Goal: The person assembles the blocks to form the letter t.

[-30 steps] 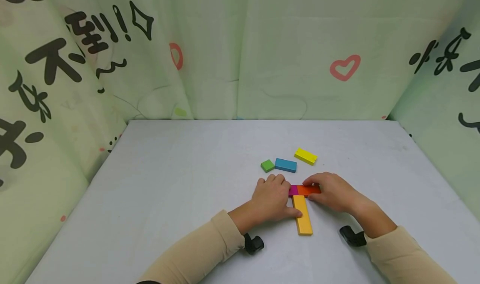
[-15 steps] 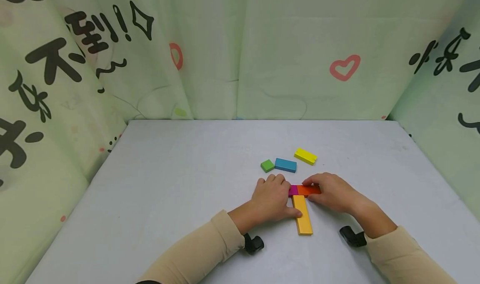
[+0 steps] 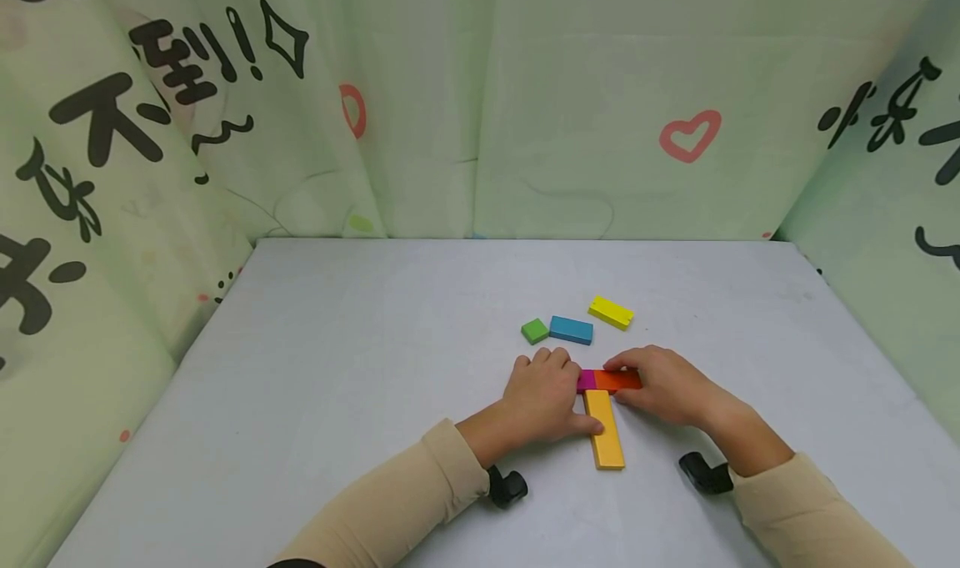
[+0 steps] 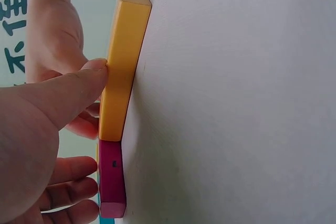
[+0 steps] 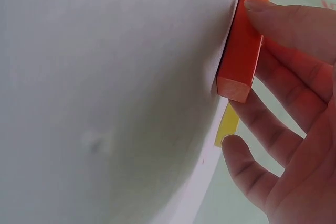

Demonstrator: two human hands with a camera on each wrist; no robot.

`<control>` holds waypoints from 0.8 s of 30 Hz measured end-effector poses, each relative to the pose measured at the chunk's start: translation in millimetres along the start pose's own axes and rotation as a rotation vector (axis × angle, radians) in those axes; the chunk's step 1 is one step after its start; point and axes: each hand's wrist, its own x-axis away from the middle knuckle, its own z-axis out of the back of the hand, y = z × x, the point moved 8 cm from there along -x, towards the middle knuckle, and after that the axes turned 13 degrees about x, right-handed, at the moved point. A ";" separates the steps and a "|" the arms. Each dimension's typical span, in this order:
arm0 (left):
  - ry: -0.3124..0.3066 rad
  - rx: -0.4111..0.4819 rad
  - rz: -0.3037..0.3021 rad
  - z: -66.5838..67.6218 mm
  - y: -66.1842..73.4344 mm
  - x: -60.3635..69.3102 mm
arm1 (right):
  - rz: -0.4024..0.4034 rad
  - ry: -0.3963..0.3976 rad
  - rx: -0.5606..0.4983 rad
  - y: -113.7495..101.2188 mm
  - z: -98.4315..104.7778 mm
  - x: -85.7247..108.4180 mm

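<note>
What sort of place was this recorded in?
Probably an indoor tabletop recording corner, screened off by fabric: a pale, plain table has light green printed curtains behind it and along both sides, and small toy-like pieces, such as the orange block and blue block, lie on it.

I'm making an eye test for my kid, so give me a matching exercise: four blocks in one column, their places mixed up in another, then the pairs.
1. green block
2. red block
3. amber block
4. blue block

A. touched by the thumb of the left hand
B. between the green block and the yellow block
C. leftmost block in the head view
D. held by the right hand

Pairs: 1-C, 2-D, 3-A, 4-B
</note>
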 end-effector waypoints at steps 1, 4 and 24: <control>0.000 0.001 0.001 0.0 0.0 0.0 | 0.002 0.001 -0.002 -0.2 -0.2 0.0; -0.003 0.005 0.003 0.1 0.0 -0.2 | 0.009 0.005 -0.004 0.1 -0.7 -0.5; -0.005 0.007 0.010 -1.5 -0.8 -1.4 | -0.010 0.008 -0.035 2.7 0.8 1.2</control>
